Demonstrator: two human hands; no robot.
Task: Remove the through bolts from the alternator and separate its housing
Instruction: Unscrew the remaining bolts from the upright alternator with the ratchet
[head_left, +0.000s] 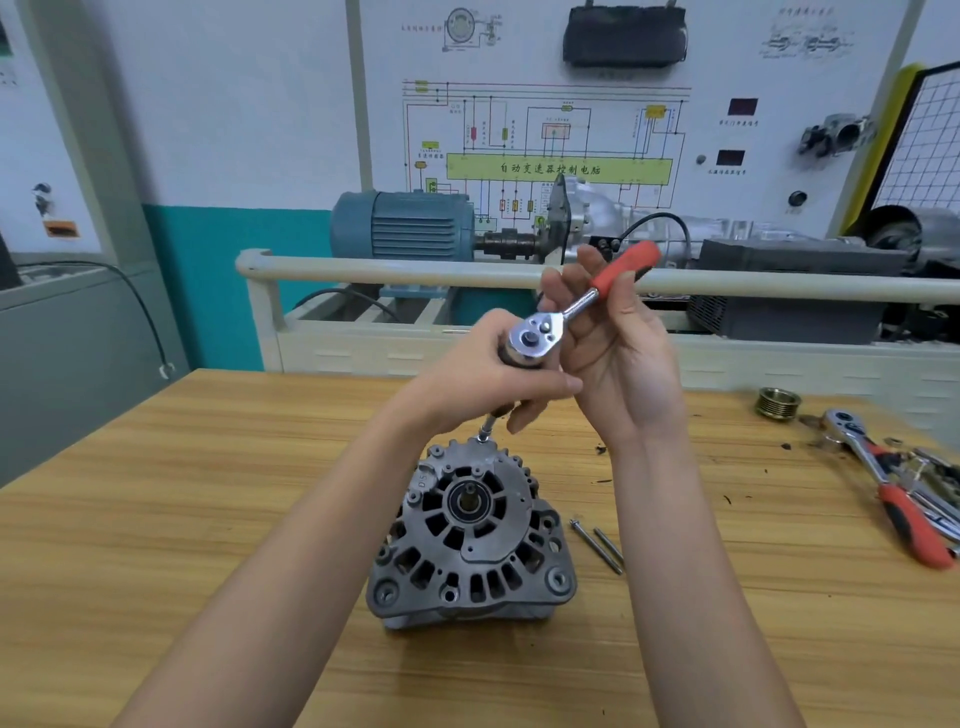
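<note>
A grey alternator (470, 535) stands on the wooden table (208, 519), its bare shaft end facing up. A ratchet (582, 306) with a red handle is held above it, and its extension and socket reach down to the housing's far rim (483, 434). My left hand (488, 374) grips the extension just under the ratchet head. My right hand (613, 343) holds the red handle between thumb and fingers. Two removed through bolts (597, 543) lie on the table just right of the alternator.
A grooved pulley (777, 402) sits at the far right of the table. Beside it lie a second red-handled ratchet (883, 483) and other chrome tools. Behind the table stands a training rig with a cream rail (415, 270) and a blue motor (400, 223).
</note>
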